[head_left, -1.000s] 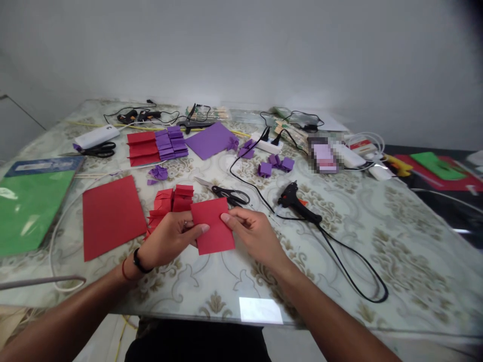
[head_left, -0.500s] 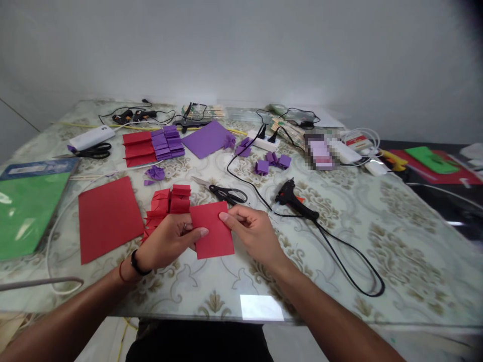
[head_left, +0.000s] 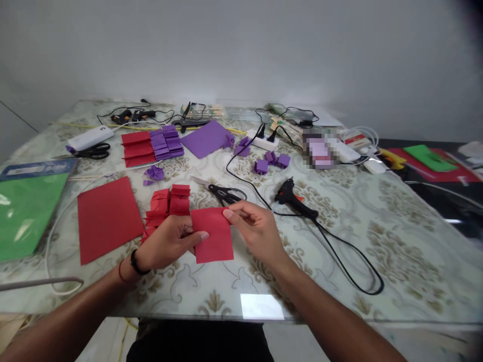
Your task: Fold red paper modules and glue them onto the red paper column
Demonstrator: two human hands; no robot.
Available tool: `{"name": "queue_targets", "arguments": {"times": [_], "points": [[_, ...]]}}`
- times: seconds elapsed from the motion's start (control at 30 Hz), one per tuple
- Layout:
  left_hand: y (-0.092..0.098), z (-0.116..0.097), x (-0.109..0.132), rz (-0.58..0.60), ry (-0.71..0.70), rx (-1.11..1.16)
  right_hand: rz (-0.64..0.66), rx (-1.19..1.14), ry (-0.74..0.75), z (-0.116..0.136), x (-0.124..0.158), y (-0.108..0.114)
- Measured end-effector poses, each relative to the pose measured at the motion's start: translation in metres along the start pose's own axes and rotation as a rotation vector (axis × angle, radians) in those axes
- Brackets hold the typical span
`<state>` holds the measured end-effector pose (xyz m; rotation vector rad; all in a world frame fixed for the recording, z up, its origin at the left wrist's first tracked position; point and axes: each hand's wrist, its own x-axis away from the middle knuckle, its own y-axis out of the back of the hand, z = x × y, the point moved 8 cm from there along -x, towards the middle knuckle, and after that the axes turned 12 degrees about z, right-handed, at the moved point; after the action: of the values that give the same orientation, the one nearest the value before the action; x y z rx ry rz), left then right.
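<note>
A small red paper square (head_left: 212,236) lies just above the table in front of me. My left hand (head_left: 170,242) pinches its left edge, thumb on top. My right hand (head_left: 254,229) pinches its upper right corner between thumb and fingers. Behind the left hand sits a pile of folded red paper pieces (head_left: 168,203). Black-handled scissors (head_left: 221,191) lie just beyond the square.
A large red sheet (head_left: 107,217) lies to the left, green sheets (head_left: 22,211) further left. A black glue gun (head_left: 296,200) with a looping cord (head_left: 350,266) lies to the right. Purple sheet (head_left: 207,138), folded purple pieces (head_left: 168,142) and a power strip (head_left: 264,142) sit at the back.
My right hand has slid up to the square's upper right corner. The square has shifted slightly; the left hand keeps its grip.
</note>
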<state>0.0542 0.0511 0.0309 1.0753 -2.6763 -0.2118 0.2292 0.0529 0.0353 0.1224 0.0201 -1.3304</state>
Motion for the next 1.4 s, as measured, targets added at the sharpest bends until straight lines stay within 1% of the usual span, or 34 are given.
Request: {"name": "queue_targets", "arguments": {"times": [0.07, 0.1, 0.2, 0.27, 0.43, 0.6, 0.7, 0.87, 1.03, 1.1, 1.2, 1.3, 1.4], "points": [[-0.007, 0.003, 0.000, 0.094, 0.040, 0.086, 0.019, 0.029, 0.018, 0.003, 0.001, -0.001], [-0.008, 0.005, 0.000, 0.114, 0.057, 0.100, 0.042, 0.041, 0.018, 0.003, 0.001, -0.003], [-0.003, 0.008, 0.000, 0.063, 0.069, 0.029, 0.123, 0.062, -0.016, 0.001, 0.002, -0.011], [-0.001, 0.010, 0.000, 0.043, 0.072, -0.011, 0.143, 0.065, -0.033, -0.001, 0.002, -0.013], [0.000, 0.007, -0.001, 0.028, 0.065, -0.141, 0.152, 0.084, 0.004, 0.003, 0.002, -0.015], [0.002, 0.002, 0.001, 0.011, 0.036, -0.239, 0.126, 0.100, -0.034, 0.001, 0.002, -0.014], [0.002, 0.002, 0.001, 0.007, 0.026, -0.244, 0.118, 0.107, -0.047, -0.001, 0.002, -0.013], [0.006, 0.005, 0.002, -0.065, 0.056, -0.237, 0.141, 0.063, -0.082, -0.006, 0.001, -0.014], [0.004, 0.003, 0.002, -0.077, 0.048, -0.300, 0.155, 0.108, -0.088, -0.009, -0.001, -0.013], [0.007, 0.003, 0.003, -0.103, 0.042, -0.296, 0.166, 0.118, -0.090, -0.009, -0.002, -0.013], [0.010, 0.002, 0.004, -0.132, 0.043, -0.282, 0.199, 0.141, -0.080, -0.007, -0.003, -0.014], [0.008, -0.001, 0.002, -0.098, 0.004, -0.286, 0.254, 0.207, -0.062, -0.004, -0.002, -0.019], [0.006, -0.001, 0.002, -0.095, -0.021, -0.270, 0.329, 0.271, -0.072, -0.004, 0.000, -0.027]]}}
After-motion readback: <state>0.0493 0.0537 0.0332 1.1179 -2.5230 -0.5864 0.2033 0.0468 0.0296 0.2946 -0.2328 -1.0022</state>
